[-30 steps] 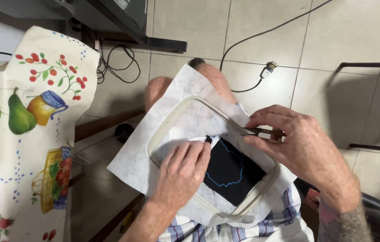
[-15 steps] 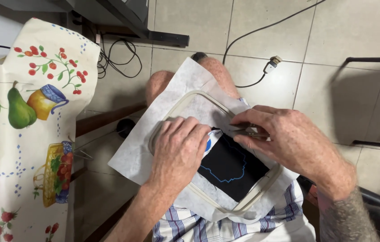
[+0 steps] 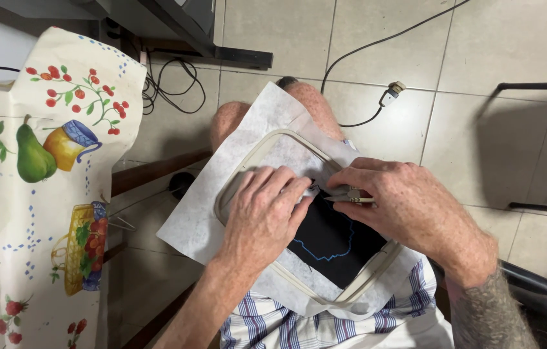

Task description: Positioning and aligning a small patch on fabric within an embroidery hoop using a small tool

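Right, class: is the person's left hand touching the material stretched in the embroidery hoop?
Touching. The head view shows the left hand pressed flat on the white backing inside the embroidery hoop, with no gap visible.

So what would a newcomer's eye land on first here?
The embroidery hoop on the person's lap, holding black fabric with a blue stitched outline. The left hand presses on it while the right hand holds small snips. At left, a fruit-print tablecloth.

Our left hand (image 3: 262, 216) lies palm down with fingers spread and flat, forearm rising from below. Our right hand (image 3: 402, 208) reaches in from the right, fingers curled and pinched together, its fingertips close to the left hand's.
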